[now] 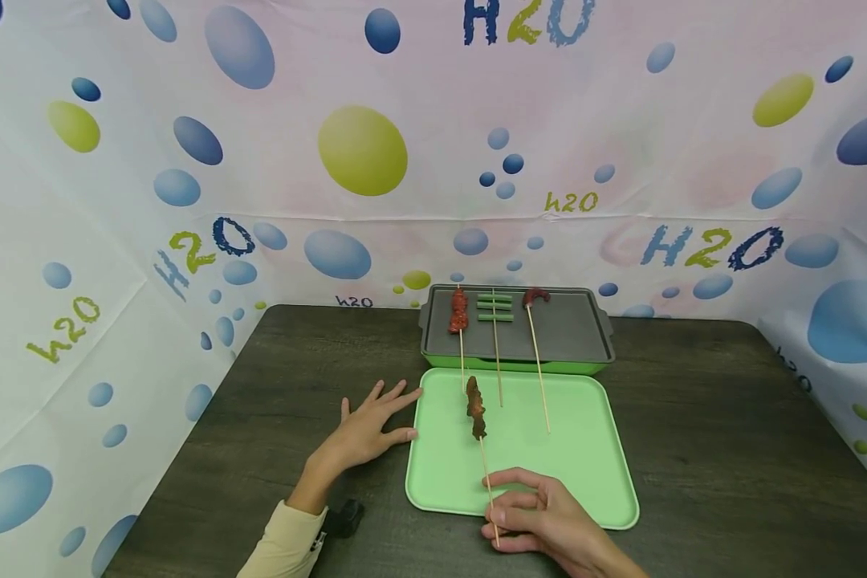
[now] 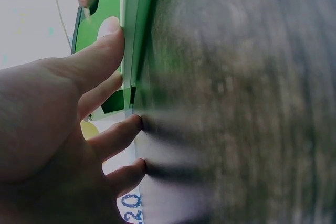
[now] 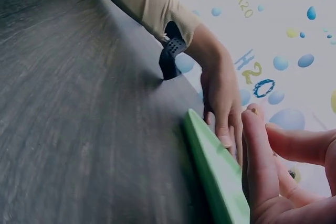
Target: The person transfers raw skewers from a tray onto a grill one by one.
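My right hand (image 1: pixel 542 514) pinches the stick of a brown meat skewer (image 1: pixel 475 408) near its lower end. The meat points away from me, over the left part of a light green tray (image 1: pixel 563 453). With fingers spread, my left hand (image 1: pixel 364 432) lies at the tray's left side. In the left wrist view its thumb (image 2: pixel 107 45) is against the green rim, and two fingertips touch the tabletop. Behind the tray, a grill (image 1: pixel 571 329) with a grey top bears a red meat skewer (image 1: pixel 458 313), a green vegetable skewer (image 1: pixel 494 307) and a curled reddish skewer (image 1: pixel 535 297).
The sticks of the grill's skewers reach out over the tray. Dark wood-look tabletop (image 1: pixel 708 433) surrounds the tray and grill. A white sheet (image 1: pixel 441 96) with coloured dots hangs behind and at the sides. A black strap (image 3: pixel 170 56) is on the left wrist.
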`<state>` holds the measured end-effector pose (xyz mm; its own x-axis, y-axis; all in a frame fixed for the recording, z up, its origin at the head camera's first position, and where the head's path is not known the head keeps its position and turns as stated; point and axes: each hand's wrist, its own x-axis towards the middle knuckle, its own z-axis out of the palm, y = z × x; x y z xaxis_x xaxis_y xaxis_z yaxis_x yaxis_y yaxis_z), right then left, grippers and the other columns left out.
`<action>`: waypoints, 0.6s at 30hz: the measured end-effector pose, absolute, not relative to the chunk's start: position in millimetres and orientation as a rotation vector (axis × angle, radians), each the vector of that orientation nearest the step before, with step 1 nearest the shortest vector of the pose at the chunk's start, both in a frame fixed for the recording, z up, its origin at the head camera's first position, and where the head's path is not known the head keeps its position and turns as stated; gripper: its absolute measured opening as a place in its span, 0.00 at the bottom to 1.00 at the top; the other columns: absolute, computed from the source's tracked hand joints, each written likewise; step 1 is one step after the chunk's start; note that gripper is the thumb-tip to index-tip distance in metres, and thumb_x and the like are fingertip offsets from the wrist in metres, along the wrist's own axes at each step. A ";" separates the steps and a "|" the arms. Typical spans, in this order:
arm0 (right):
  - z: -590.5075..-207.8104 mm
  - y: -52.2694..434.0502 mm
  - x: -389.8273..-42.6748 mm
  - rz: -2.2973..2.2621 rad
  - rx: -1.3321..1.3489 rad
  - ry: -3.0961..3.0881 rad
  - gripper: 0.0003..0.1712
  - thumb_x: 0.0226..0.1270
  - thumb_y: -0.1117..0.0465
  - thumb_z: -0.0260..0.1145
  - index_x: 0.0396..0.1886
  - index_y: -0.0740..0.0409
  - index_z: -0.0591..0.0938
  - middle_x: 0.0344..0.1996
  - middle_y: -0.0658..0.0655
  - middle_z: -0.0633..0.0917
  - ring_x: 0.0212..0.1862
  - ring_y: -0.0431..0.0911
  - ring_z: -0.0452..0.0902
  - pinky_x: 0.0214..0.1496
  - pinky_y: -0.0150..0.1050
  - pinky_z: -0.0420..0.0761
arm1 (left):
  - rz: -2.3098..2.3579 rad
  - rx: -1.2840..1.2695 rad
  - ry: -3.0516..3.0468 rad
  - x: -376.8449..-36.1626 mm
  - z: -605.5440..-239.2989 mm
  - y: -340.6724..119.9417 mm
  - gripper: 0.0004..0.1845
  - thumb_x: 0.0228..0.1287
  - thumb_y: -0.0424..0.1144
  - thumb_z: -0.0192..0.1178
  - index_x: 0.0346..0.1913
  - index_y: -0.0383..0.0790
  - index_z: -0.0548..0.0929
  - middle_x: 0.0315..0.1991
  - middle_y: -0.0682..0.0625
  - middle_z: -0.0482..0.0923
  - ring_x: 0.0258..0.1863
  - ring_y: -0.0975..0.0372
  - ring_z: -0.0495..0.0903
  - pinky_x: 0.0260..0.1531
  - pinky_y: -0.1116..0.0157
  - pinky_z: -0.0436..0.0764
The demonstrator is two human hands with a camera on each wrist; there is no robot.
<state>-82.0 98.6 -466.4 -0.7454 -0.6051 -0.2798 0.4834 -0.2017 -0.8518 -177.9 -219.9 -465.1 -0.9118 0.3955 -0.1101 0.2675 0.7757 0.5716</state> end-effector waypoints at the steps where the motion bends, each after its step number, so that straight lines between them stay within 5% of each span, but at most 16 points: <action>1: -465.0 100.2 -81.5 -2.005 -0.162 1.364 0.28 0.72 0.68 0.68 0.67 0.71 0.73 0.41 0.59 0.88 0.45 0.51 0.88 0.48 0.45 0.87 | 0.834 0.520 2.744 -177.9 -465.1 -219.6 0.37 0.71 0.53 0.64 0.80 0.55 0.65 0.81 0.44 0.54 0.81 0.41 0.41 0.61 0.21 0.31; 18: -440.7 132.1 -82.8 -2.027 -0.277 1.534 0.25 0.75 0.69 0.64 0.70 0.67 0.73 0.46 0.60 0.86 0.48 0.53 0.88 0.51 0.49 0.86 | 0.842 0.536 2.744 -177.8 -465.9 -220.6 0.37 0.72 0.53 0.63 0.80 0.55 0.65 0.81 0.44 0.53 0.81 0.40 0.41 0.61 0.21 0.31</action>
